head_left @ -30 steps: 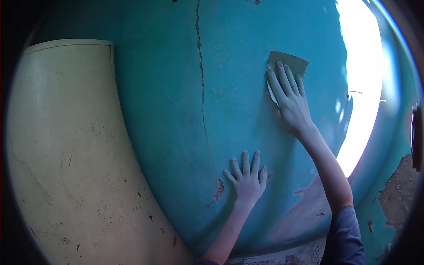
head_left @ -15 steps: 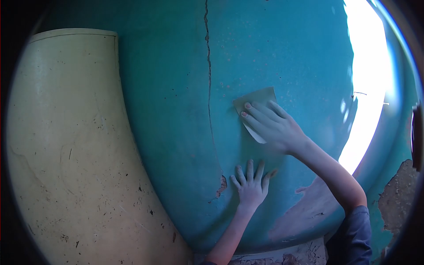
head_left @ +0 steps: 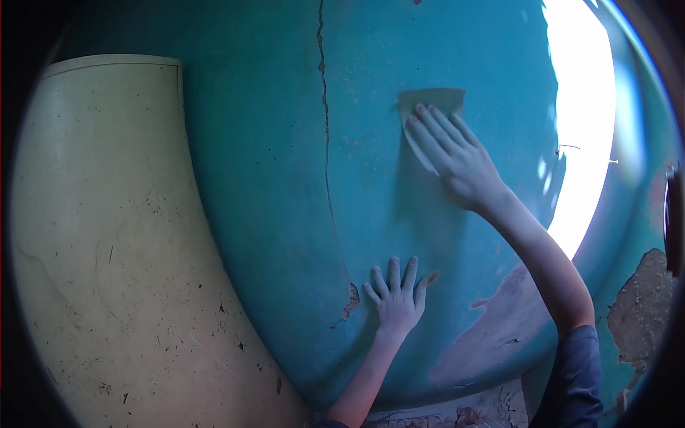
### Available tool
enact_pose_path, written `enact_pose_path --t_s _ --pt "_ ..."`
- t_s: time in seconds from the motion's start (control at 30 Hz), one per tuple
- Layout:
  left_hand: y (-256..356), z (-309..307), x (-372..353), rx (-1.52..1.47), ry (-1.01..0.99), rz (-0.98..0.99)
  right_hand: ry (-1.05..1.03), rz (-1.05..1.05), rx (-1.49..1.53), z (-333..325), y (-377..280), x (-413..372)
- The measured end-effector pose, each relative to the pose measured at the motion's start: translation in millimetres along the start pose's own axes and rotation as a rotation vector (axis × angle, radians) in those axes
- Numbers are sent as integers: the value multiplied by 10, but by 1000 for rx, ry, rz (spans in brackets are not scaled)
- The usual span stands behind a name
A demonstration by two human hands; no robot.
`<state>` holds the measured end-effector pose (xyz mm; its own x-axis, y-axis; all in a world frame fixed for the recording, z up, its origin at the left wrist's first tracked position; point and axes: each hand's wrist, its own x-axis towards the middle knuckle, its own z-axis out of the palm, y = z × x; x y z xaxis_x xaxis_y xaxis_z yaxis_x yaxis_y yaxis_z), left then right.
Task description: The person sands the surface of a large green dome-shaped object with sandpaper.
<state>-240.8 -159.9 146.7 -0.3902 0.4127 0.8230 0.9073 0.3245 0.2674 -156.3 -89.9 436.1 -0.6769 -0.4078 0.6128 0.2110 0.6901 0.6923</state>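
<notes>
My right hand (head_left: 460, 160) presses a sheet of sandpaper (head_left: 446, 98) against the turquoise wall (head_left: 264, 200). Its fingers lie along the sheet, and the sheet's pale underside shows as a curled lower-left edge. Lower down, my left hand (head_left: 396, 299) rests on the wall with its fingers spread and nothing in it. Just left of that hand is a small chipped patch (head_left: 352, 301), where a long crack (head_left: 326, 135) running down the wall ends. A small brownish mark sits right beside the left thumb.
A cream-coloured panel (head_left: 121, 235) with scratches and dark specks stands along the left. Bright light falls on a strip at the right, where a nail (head_left: 569, 147) sticks out. Paint has peeled at the lower right, baring a plaster patch (head_left: 642, 310) and a pale area (head_left: 492, 328).
My right hand has slid upward and slightly right over the wall with the sandpaper. The left hand stays on the same spot, while the whole view has shifted slightly.
</notes>
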Motion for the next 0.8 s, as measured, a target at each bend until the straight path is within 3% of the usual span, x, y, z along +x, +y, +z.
enact_pose_path --t_s 0.07,0.1,0.2,0.27,0.37,0.47,0.53,0.6,0.67,0.73,0.8 --pt "23 -45 -3 -37 -7 -19 111 257 -140 -9 51 97" --pt "37 -113 45 -49 -4 -41 117 254 -135 22 -13 75" --pt "-18 -482 359 1 48 -18 -95 -46 22 172 -317 -179" --pt "-104 -812 640 64 99 33 -106 -118 81 82 -218 -230" --pt "-183 -1177 1000 153 139 103 34 201 -125 -153 103 -70" --pt "-259 -1385 1332 173 214 188 128 320 -135 -16 36 -29" --pt "-298 -1471 1548 199 270 259 65 254 -110 -11 -38 -65" --pt "-349 -1534 1754 207 307 305 -23 45 -112 -33 31 -67" --pt "-356 -1559 1945 209 359 340 60 139 -153 -123 163 110" --pt "-370 -1582 2083 207 426 384 230 384 -238 -125 260 327" --pt "-377 -1583 2134 200 442 402 244 351 -214 -82 186 400"
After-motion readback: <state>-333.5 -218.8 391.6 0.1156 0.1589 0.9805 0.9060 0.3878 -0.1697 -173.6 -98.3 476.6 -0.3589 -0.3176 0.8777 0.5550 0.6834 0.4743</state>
